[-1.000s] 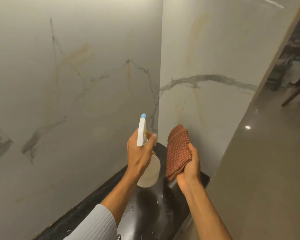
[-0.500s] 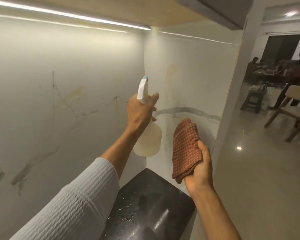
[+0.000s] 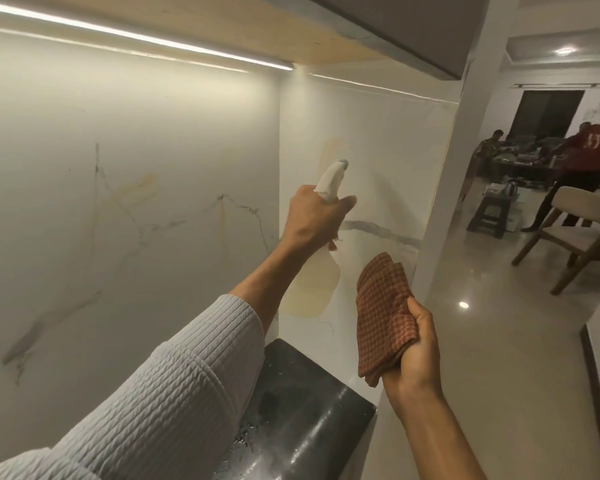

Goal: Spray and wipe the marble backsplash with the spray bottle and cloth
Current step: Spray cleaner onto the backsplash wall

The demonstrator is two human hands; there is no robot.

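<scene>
My left hand (image 3: 312, 220) grips the neck of a translucent white spray bottle (image 3: 314, 285), held high with its blue-tipped nozzle aimed at the side panel of the marble backsplash (image 3: 378, 161). The white marble carries grey veins and yellowish stains, and it continues along the left wall (image 3: 118, 202). Lower and to the right, my right hand (image 3: 418, 344) holds a folded red-brown checked cloth (image 3: 383, 313), a little way off the marble.
A black glossy countertop (image 3: 302, 410) with water droplets lies below the corner. An overhead cabinet with a light strip (image 3: 136, 38) hangs above. To the right a room opens with a wooden chair (image 3: 582, 230), a stool (image 3: 492, 213) and people.
My left hand has lifted the spray bottle higher and swung it right toward the side panel. The cloth hand has stayed lower right. My view has tilted upward.
</scene>
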